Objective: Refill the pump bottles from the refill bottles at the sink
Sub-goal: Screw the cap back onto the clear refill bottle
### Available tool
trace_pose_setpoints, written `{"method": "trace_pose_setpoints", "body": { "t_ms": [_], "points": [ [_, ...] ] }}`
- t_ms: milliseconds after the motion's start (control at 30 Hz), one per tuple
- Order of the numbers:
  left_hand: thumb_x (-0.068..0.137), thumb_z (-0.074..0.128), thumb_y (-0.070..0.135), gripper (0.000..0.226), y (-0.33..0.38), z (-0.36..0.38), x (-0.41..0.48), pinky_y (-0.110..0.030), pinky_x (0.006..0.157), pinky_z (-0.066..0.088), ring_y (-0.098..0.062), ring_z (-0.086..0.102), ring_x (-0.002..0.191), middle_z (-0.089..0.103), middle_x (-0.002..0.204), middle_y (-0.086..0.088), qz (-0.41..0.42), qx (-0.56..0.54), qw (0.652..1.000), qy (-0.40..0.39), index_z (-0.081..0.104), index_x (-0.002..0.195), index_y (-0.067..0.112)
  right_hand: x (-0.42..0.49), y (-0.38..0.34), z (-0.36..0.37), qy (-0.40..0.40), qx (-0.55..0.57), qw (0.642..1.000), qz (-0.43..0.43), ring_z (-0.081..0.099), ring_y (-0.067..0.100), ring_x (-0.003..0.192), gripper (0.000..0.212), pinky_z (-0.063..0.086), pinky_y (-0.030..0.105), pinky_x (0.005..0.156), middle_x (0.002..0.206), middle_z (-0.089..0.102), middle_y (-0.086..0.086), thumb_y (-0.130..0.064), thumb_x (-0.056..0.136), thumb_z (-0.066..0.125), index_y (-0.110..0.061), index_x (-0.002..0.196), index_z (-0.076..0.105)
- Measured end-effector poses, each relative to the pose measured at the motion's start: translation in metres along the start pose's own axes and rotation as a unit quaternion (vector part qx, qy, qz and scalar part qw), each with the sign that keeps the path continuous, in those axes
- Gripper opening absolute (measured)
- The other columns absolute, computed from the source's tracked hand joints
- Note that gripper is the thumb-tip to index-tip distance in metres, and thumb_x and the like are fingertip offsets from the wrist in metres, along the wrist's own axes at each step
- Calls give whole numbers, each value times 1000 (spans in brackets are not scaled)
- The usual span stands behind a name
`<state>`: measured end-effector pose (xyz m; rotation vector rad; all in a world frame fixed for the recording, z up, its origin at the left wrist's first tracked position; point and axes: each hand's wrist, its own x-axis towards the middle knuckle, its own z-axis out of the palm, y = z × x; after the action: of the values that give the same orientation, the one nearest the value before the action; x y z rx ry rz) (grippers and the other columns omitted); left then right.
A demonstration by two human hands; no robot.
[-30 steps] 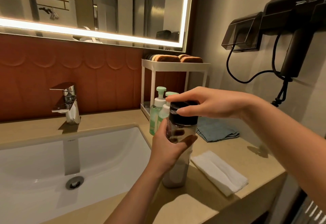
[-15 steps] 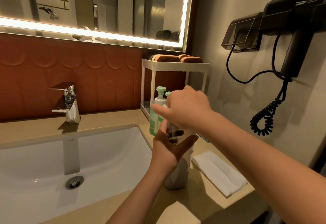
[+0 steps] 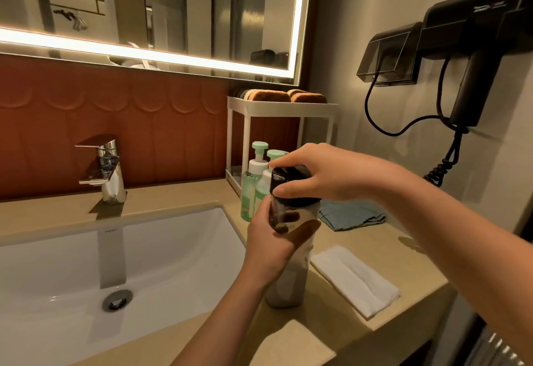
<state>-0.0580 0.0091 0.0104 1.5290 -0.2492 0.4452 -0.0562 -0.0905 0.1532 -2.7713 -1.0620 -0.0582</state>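
Observation:
A tall clear refill bottle stands on the beige counter right of the sink. My left hand wraps around its middle. Its black cap sits on top, and my right hand grips that cap from above and the right. Behind the bottle stand two green pump bottles with mint pump heads, partly hidden by the refill bottle and my hands.
The white sink and chrome tap lie to the left. A white rack with brown sponges stands at the back. A blue cloth and a folded white towel lie on the counter. A black hairdryer hangs on the right wall.
My right hand twisted over the cap toward the left half a second ago and has swung back to the right, still on the cap. The bottle and my left hand stayed in place.

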Motion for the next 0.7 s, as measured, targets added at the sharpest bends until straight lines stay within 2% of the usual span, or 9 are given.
{"method": "trace_pose_setpoints", "body": {
  "t_ms": [100, 167, 233, 333, 433, 500, 533, 600, 700],
  "points": [
    [54, 73, 42, 72, 0, 1, -1, -22, 82, 53, -6, 62, 101, 63, 111, 10, -1, -10, 1000, 2, 49, 121, 27, 6, -7, 11, 59, -96, 994, 4, 61, 14, 93, 51, 52, 19, 68, 109, 65, 1, -53, 85, 53, -20, 124, 58],
    [52, 73, 45, 79, 0, 2, -2, -25, 84, 53, -7, 63, 102, 64, 111, 9, -1, -11, 1000, 4, 47, 125, 26, 11, -10, 21, 129, -177, 975, 18, 57, 11, 65, 52, 41, 16, 49, 77, 63, -1, -62, 85, 46, -15, 93, 67],
    [53, 73, 47, 81, -1, 4, -2, -30, 90, 53, -11, 62, 106, 64, 114, 6, -3, -7, 1000, 9, 46, 126, 26, 13, -13, 28, 186, -232, 953, 55, 47, 10, 51, 62, 34, 19, 45, 59, 52, -3, -67, 86, 33, -15, 68, 59],
    [57, 74, 44, 74, -1, 5, -2, -36, 93, 52, -14, 60, 110, 63, 115, 4, -1, -12, 1000, 13, 47, 124, 28, 13, -17, 32, 199, -285, 932, 101, 41, 9, 49, 70, 31, 21, 46, 53, 42, -2, -71, 84, 16, -15, 56, 46],
    [61, 75, 39, 66, -2, 5, -2, -30, 90, 52, -10, 60, 108, 62, 114, 8, -3, -12, 1000, 14, 47, 120, 33, 18, -18, 32, 139, -259, 952, 91, 47, 14, 76, 70, 45, 31, 75, 70, 51, 0, -70, 85, 12, -14, 68, 51],
    [60, 75, 42, 72, -3, 4, -2, -27, 88, 53, -5, 60, 105, 62, 115, 11, 4, -8, 1000, 16, 46, 125, 32, 20, -17, 29, 64, -115, 989, 72, 45, 19, 114, 66, 37, 45, 103, 119, 56, 4, -65, 88, 19, -17, 114, 56],
    [59, 76, 44, 75, -3, 4, -3, -27, 88, 53, -3, 61, 104, 62, 114, 11, 4, -7, 1000, 16, 46, 126, 31, 19, -17, 25, 34, -42, 997, 57, 36, 20, 130, 62, 32, 46, 109, 141, 42, 3, -60, 92, 24, -19, 135, 42],
    [57, 75, 43, 68, -3, 3, -4, -29, 87, 54, -4, 61, 103, 62, 111, 13, 4, -7, 1000, 16, 48, 119, 34, 12, -13, 16, -22, 72, 997, 24, 29, 20, 135, 50, 33, 35, 107, 150, 27, 1, -41, 99, 31, -21, 144, 27],
    [64, 77, 31, 54, -3, 2, -2, -30, 88, 53, -6, 60, 102, 61, 110, 14, -11, -9, 1000, 4, 48, 109, 40, -4, 5, 5, -103, 178, 979, 10, 40, 15, 120, 41, 43, 23, 89, 145, 32, 0, -24, 100, 36, -33, 140, 32]
  ]
}}
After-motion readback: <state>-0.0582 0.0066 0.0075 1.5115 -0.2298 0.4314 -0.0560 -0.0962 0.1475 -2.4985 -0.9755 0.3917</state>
